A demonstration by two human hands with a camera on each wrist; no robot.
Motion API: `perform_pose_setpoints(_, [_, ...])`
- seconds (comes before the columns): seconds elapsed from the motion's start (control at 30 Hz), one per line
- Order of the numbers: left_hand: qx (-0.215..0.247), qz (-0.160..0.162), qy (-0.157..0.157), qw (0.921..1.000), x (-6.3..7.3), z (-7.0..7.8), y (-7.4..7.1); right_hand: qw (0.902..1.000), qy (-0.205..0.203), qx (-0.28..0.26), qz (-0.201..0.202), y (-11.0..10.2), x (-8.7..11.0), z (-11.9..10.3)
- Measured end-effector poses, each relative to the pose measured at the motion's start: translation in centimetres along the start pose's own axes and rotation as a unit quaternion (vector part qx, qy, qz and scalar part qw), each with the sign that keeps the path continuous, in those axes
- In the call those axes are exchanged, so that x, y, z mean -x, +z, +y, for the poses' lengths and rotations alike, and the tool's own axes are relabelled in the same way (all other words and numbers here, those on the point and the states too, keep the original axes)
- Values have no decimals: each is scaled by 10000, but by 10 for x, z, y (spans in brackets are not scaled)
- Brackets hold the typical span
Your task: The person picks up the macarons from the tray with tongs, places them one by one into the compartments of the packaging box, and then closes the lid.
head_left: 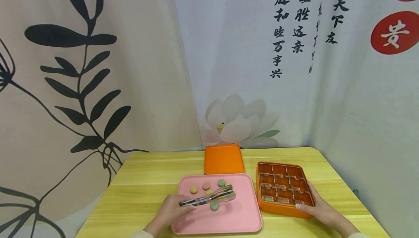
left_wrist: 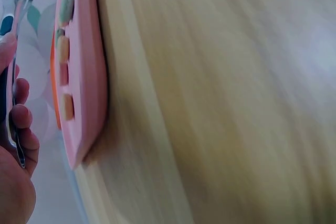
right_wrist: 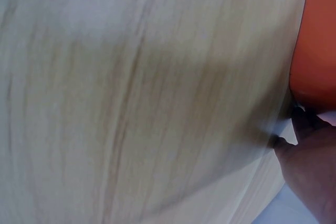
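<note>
In the head view my left hand (head_left: pixel 174 209) grips a pair of metal tongs (head_left: pixel 212 197) over the pink tray (head_left: pixel 235 220). The tong ends point right and nothing shows between them. Several small macarons lie on the tray, among them a yellow macaron (head_left: pixel 194 189), a pink macaron (head_left: pixel 206 185) and a green macaron (head_left: pixel 214 206), close below the tongs. My right hand (head_left: pixel 322 209) holds the front right corner of an orange box (head_left: pixel 278 209), thumb at the front rim, fingers along its right side. A green macaron (head_left: pixel 267 199) sits in the box's front left compartment.
An orange lid (head_left: pixel 224 160) lies behind the tray, near the table's back edge. The box stands just right of the tray on the wooden table (head_left: pixel 144 180). A printed curtain (head_left: pixel 157 67) hangs behind the table.
</note>
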State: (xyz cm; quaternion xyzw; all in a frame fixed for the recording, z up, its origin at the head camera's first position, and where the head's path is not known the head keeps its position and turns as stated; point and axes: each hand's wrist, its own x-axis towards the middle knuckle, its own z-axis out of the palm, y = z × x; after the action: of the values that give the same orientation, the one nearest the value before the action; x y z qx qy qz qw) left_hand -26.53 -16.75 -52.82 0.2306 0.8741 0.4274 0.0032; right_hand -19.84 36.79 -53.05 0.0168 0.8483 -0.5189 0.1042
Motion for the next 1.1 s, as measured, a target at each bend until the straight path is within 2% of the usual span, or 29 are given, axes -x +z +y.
perform_pose_setpoints(0.3, [75,-66,183,9998,-23,10,25,9998,145,111,2,0,1,-1])
perform_pose_setpoints(0.53, [-72,-8,290,9996,-42,27,48,9998,152,149,0,-1,1,-2])
perform_pose_setpoints(0.73, [-344,38,349,9988,-57,44,64,9999,102,-52,11,0,0,-2])
perform_pose_setpoints(0.97, [-14,-22,522,9986,-71,60,82,10000,71,-41,-1,-1,-1,-2])
perform_pose_setpoints(1.1, [-336,30,662,9972,-77,69,93,9999,91,-62,-15,-1,-1,-1])
